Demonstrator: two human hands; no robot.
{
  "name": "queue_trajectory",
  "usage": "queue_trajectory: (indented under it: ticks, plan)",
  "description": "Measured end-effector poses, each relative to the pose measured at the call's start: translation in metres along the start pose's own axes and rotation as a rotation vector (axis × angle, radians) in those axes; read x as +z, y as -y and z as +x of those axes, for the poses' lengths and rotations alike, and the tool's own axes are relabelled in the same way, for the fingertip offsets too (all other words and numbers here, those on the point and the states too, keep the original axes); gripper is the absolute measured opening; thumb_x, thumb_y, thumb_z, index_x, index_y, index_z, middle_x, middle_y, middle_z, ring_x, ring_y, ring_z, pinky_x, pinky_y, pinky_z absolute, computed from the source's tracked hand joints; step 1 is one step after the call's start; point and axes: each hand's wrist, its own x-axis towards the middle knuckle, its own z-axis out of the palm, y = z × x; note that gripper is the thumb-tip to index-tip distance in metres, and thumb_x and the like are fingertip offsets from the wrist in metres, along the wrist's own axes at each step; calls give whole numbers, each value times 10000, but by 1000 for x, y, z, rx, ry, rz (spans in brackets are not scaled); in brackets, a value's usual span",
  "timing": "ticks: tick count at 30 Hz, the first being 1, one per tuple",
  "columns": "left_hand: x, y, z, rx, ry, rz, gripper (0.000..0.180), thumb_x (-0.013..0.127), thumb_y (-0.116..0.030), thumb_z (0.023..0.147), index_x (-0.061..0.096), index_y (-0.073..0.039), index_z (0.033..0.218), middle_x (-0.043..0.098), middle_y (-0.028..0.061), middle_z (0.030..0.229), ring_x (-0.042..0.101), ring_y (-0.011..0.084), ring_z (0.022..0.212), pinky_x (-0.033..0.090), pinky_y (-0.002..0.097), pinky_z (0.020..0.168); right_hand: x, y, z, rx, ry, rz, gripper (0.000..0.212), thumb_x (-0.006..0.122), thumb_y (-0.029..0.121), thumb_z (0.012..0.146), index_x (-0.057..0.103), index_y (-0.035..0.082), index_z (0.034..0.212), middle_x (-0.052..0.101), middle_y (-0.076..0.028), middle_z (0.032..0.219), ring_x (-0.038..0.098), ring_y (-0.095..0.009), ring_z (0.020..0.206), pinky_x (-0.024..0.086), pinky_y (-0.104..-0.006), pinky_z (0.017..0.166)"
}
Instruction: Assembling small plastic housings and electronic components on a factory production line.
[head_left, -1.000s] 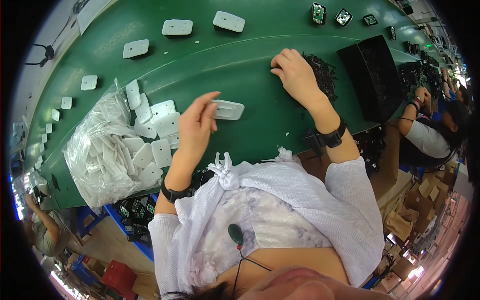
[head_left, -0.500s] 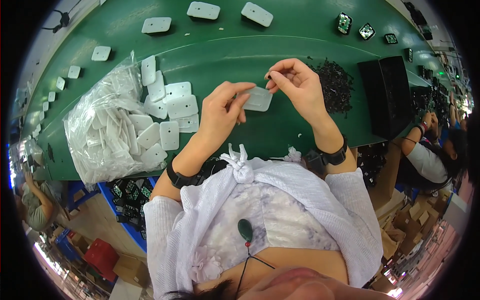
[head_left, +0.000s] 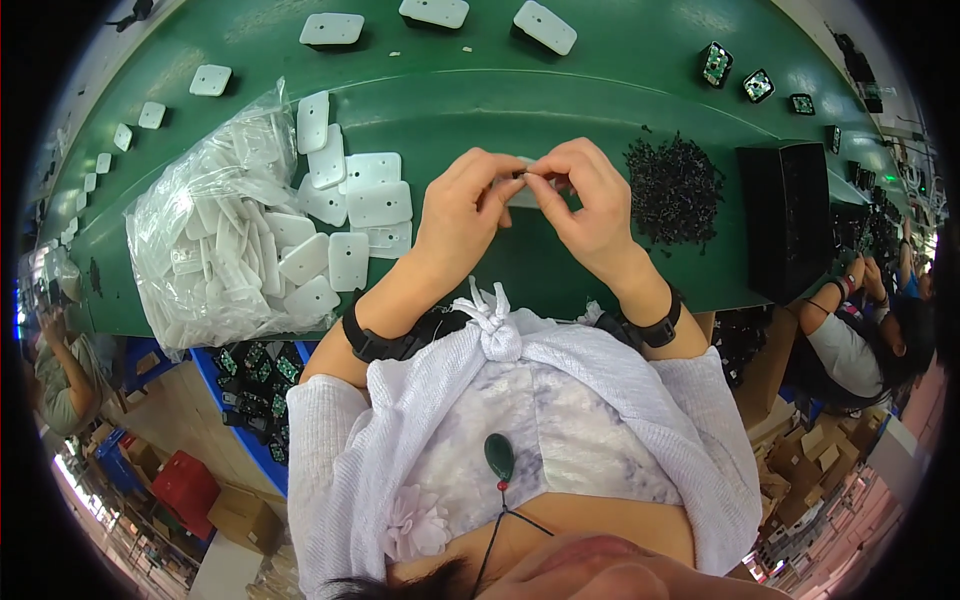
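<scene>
Above the green bench my left hand [head_left: 458, 212] and my right hand [head_left: 590, 205] meet, thumbs and forefingers pinched tip to tip. A tiny dark spot at the meeting fingertips looks like a small black part [head_left: 521, 175]; its exact shape is too small to make out. Directly behind the fingers shows a white plastic cover [head_left: 523, 197], mostly hidden by them; whether it is touched or only lies beneath is unclear. To the right of my right hand spreads a heap of small black parts [head_left: 675, 190]. Loose white covers [head_left: 379, 204] lie left of my left hand.
A clear plastic bag [head_left: 215, 235] full of white covers fills the bench's left. At right stands a black box [head_left: 785, 220]. White covers [head_left: 332, 29] and circuit units [head_left: 716, 65] line the far side. A blue bin [head_left: 225, 400] sits below left; a co-worker [head_left: 850, 330] works at right.
My right hand has come in to the left with the small black part, and its fingertips now meet those of my left hand over the cover. The whole view has shifted slightly.
</scene>
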Motion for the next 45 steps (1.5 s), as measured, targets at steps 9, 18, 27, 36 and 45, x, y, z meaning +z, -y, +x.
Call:
queue_trajectory:
  ticks: [9, 18, 27, 36, 45]
  plan:
    - [2, 13, -1, -132, 1, -381, 138, 569, 45, 892, 564, 62, 1029, 559, 86, 935, 676, 188, 828, 570, 274, 730, 7, 3, -6, 140, -18, 34, 93, 675, -4, 809, 608, 25, 866, 546, -14, 807, 485, -68, 650, 373, -204, 552]
    - [2, 10, -5, -117, 8, -430, 68, 577, -9, 912, 566, 52, 940, 560, 70, 941, 661, 159, 784, 555, 261, 704, 16, 0, -14, 234, -68, 151, 86, 666, 10, 837, 585, 27, 858, 507, 19, 775, 435, -30, 639, 336, -184, 541]
    - [-3, 3, -10, -167, 38, -420, 68, 602, -21, 902, 563, 34, 903, 539, 50, 898, 637, 124, 721, 516, 232, 619, -6, 5, -9, 90, -194, 14, 260, 767, 131, 778, 586, 48, 946, 516, -7, 969, 436, -75, 749, 339, -203, 631]
    - [-5, 6, -11, -201, 169, -343, 79, 602, -17, 898, 574, 39, 946, 517, 39, 886, 612, 117, 705, 496, 226, 601, -15, -3, -5, 330, 215, 124, 214, 730, 119, 794, 579, 36, 920, 530, 39, 725, 410, -43, 598, 343, -211, 523]
    - [-18, 26, 4, -229, -18, -311, 176, 497, 9, 942, 528, 42, 1112, 619, 88, 888, 603, 127, 732, 491, 236, 645, -51, -40, 32, 289, 272, 288, 263, 727, 200, 836, 604, 58, 1020, 593, 6, 898, 529, -68, 763, 439, -222, 635]
